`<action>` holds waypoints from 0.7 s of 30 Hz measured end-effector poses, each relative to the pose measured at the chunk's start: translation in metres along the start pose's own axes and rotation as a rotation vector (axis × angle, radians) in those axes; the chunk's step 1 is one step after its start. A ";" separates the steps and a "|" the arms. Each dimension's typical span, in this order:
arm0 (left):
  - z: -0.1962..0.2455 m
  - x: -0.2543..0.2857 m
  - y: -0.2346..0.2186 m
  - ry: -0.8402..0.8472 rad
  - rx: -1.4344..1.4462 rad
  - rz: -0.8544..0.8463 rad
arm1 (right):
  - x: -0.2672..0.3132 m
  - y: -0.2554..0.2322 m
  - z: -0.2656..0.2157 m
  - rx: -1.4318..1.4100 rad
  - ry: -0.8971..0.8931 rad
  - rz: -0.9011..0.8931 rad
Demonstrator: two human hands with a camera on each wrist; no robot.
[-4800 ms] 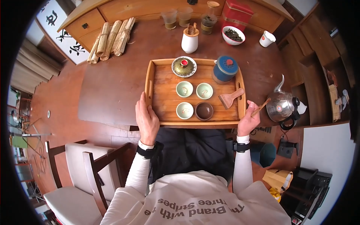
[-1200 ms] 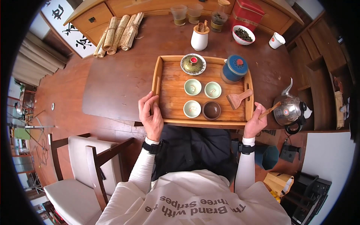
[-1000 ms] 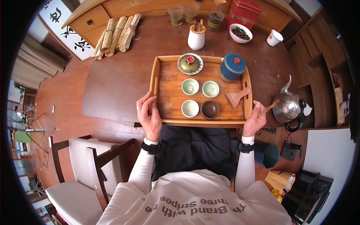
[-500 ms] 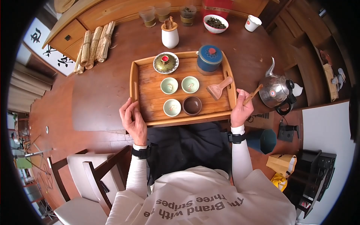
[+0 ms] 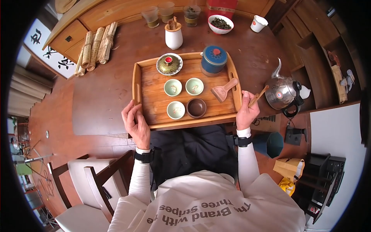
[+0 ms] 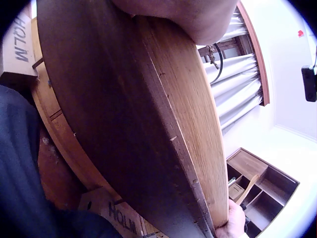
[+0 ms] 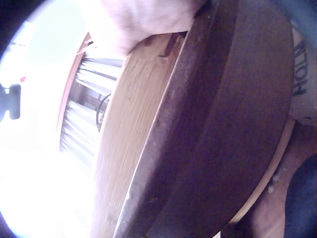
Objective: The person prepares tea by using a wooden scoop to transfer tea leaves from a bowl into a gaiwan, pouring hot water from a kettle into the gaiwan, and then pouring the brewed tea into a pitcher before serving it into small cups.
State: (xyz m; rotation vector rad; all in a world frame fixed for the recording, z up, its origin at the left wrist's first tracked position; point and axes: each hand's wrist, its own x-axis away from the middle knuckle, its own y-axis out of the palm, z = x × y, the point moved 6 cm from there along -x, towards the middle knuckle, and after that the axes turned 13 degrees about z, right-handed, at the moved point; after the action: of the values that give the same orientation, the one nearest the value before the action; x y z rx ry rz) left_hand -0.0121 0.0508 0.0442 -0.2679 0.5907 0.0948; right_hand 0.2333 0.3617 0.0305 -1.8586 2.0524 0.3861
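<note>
1. Wooden tray [image 5: 150,92] is on the counter [image 5: 100,104], at its near edge, btwn. both hands
2. L hand [image 5: 137,125]: fingers bent, approx. half closed, on tray's L side by the near corner; seems to grip it, but can't tell how far fingers go under
3. R hand [image 5: 248,112]: curled, has hold of wooden stick [image 5: 263,92], thumb at tray's R edge
4. To do it well: press both sides evenly & hold tray lvl, so blue pot [image 5: 213,61] and lidded bowl [image 5: 169,66] don't slide; mind stick tip near kettle [image 5: 281,94]
5. Vs. 4.8 s ago: L fingers are more bent; tray + counter goods sit further L in view, prob. a head turn; tray items' layout looks the same
</note>
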 end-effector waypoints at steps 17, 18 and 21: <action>-0.001 0.001 0.001 0.021 -0.012 0.003 | 0.000 0.001 -0.004 0.011 0.016 -0.011; -0.001 0.000 0.000 0.024 -0.016 0.011 | 0.000 0.000 -0.004 0.011 0.015 -0.011; 0.001 0.000 -0.001 0.021 0.017 -0.002 | 0.000 0.001 -0.001 0.010 0.026 -0.015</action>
State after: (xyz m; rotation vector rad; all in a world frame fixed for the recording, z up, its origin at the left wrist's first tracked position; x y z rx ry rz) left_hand -0.0113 0.0506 0.0455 -0.2538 0.6122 0.0850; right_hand 0.2320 0.3616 0.0312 -1.8822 2.0517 0.3496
